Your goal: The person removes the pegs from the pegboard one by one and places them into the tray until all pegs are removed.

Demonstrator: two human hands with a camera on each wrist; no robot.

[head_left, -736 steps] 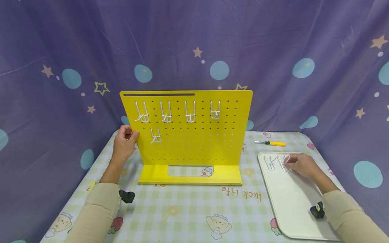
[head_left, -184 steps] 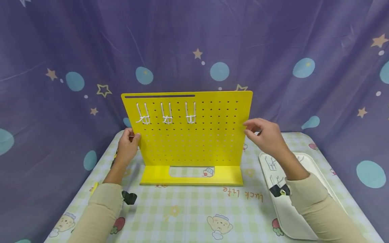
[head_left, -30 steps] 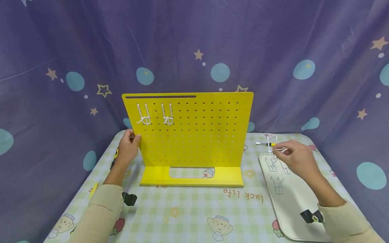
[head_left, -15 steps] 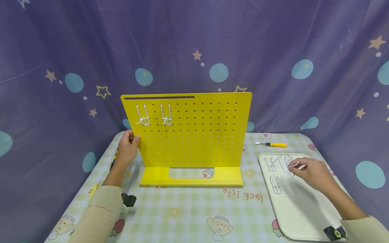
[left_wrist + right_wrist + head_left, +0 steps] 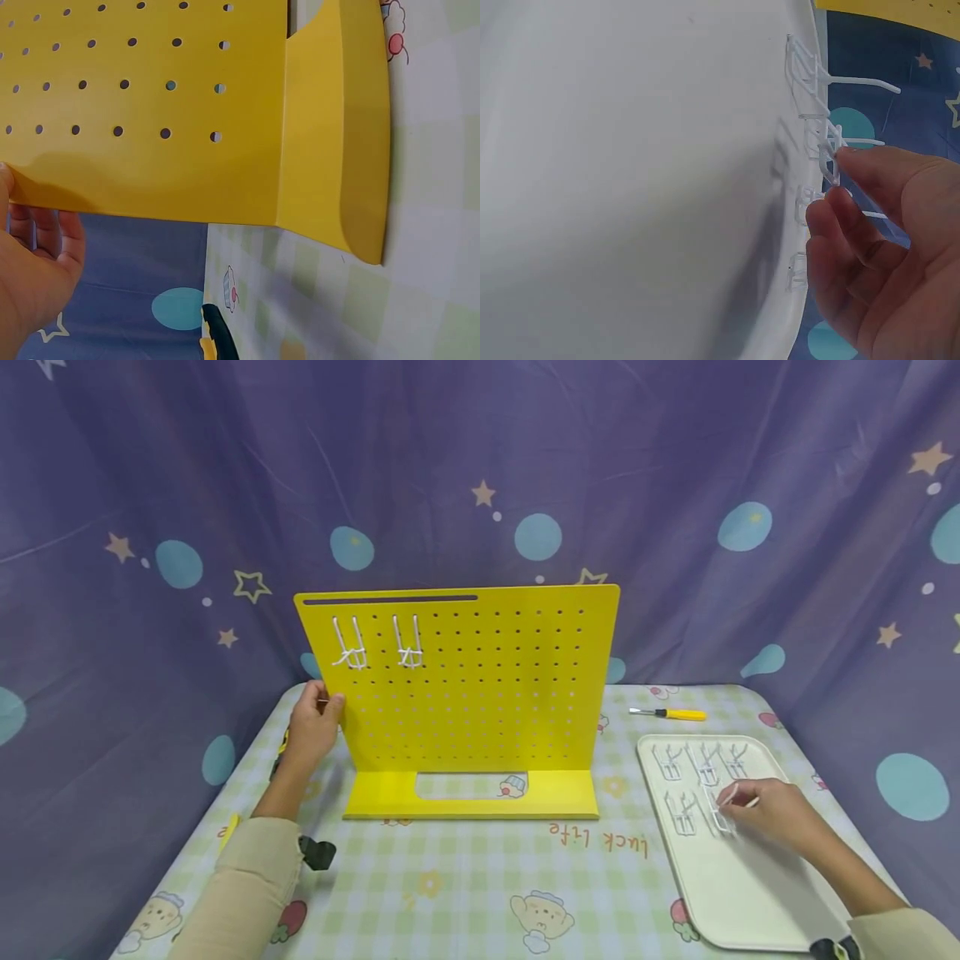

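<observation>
A yellow pegboard (image 5: 465,718) stands upright on its base. My left hand (image 5: 313,731) grips its left edge, thumb on the front and fingers behind. Two white wire pegboard hooks hang in the upper left: an outer hook (image 5: 351,645) and an inner hook (image 5: 408,643). Over the cream tray (image 5: 750,902) at the right, my right hand (image 5: 772,810) pinches another wire hook (image 5: 831,154) between thumb and fingertips. In the head view that hook overlaps the tray's second row, beside a lying hook (image 5: 682,815). Behind it, a back row of hooks (image 5: 707,766) lies along the tray's far end.
A screwdriver (image 5: 678,715) with a yellow handle lies behind the tray. A black and yellow object (image 5: 217,334) shows beyond the board's left edge. The checked tablecloth (image 5: 480,877) spreads in front of the board, and a purple curtain (image 5: 450,460) hangs behind.
Several seconds back the board bore more hooks; now two hang there. My right hand has carried the latest hook from beside the screwdriver down over the tray's second row. My left hand stays put.
</observation>
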